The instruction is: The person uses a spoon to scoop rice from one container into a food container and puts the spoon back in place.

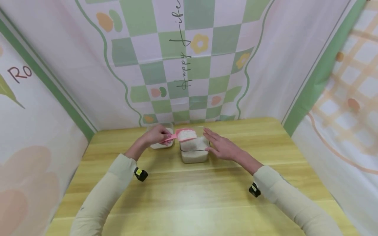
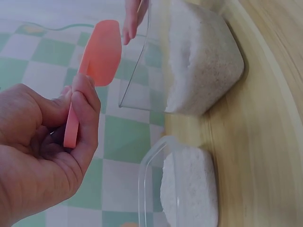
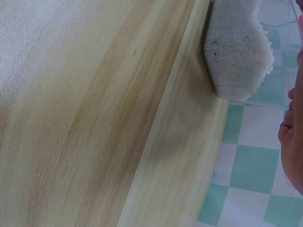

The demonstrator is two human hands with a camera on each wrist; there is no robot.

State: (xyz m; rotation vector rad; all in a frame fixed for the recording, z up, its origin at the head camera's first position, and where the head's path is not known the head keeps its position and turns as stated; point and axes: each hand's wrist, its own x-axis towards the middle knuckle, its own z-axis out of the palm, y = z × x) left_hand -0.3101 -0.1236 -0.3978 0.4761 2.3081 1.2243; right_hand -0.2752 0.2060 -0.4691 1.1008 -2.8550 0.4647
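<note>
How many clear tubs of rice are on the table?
2. One clear tub sits mid-table beside the right hand; a second tub is left of it, partly hidden behind the left hand holding the pink scoop.

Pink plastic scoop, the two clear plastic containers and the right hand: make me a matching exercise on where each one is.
Things:
1. pink plastic scoop
2. larger clear plastic container
3. smaller clear plastic container
4. right hand

Places:
A. behind the left hand
B. flat against the larger container's side
C. pinched in the left hand, loaded with white grains
D. at mid-table, under the scoop

Pairs: 1-C, 2-D, 3-A, 4-B
</note>
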